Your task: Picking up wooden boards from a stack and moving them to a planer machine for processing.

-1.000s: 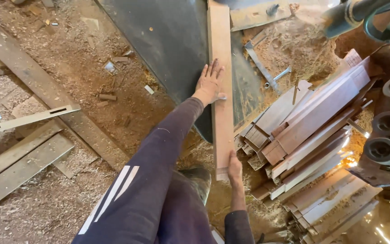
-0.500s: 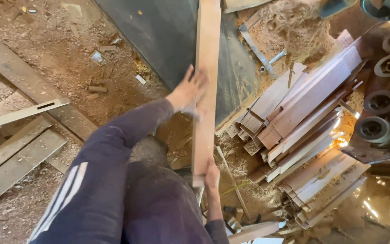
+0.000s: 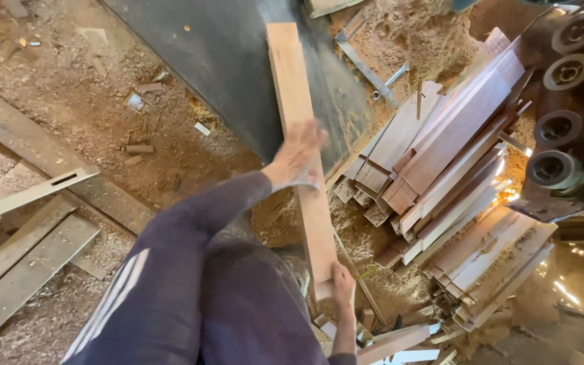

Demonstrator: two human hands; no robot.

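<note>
left hand point(image 3: 299, 159) flat on long wood plank point(image 3: 297, 115), right hand point(image 3: 343, 287) grasping plank's near end, offcut pile point(image 3: 441, 169) beside

1. The long board point(image 3: 303, 155) is lying lengthwise across the dark sheet point(image 3: 238, 61), its near end reaching out over the sawdust floor point(image 3: 69, 115).
2. The left hand point(image 3: 297, 159) is resting on the board's middle; the right hand point(image 3: 343, 287) is sitting at its near end.
3. The stack of planks point(image 3: 454, 176) is lying right of the board.
4. The roller machine point(image 3: 569, 108) is standing right of that stack.
5. Loose floor planks point(image 3: 21, 250) are lying far left of the board.
</note>
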